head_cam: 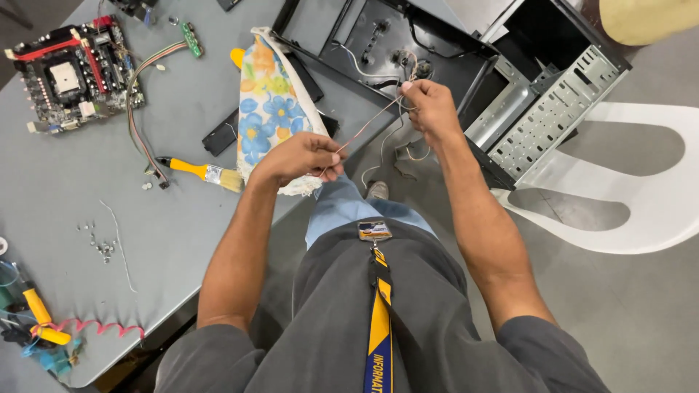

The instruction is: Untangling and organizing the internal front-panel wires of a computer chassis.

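Both hands are pinching the same bundle of thin wires (368, 125): the left hand (302, 156) is closing finger and thumb on the low end near the bench (87, 196) edge, and the right hand (429, 109) is gripping the upper end just in front of the black panel (378, 44). The strand is running taut and slanted between them, in the air above the person's knees, with loose loops hanging below the right hand.

Judging by how things are lying, the strip-down is looking well along. The motherboard (69, 73) is already sitting out on the bench, the computer case (553, 94) is standing open and looking gutted on the white chair (633, 189), and the front-panel wiring is the part now being handled. Whether its far end is free of the panel I cannot tell.

Counting what is showing: one motherboard, one small green circuit strip (192, 38) with a ribbon of coloured wires, one yellow-handled brush (200, 172), one flowered cloth (273, 102), one scatter of small screws (102, 244), and two yellow-handled tools (40, 320) at the near left corner.
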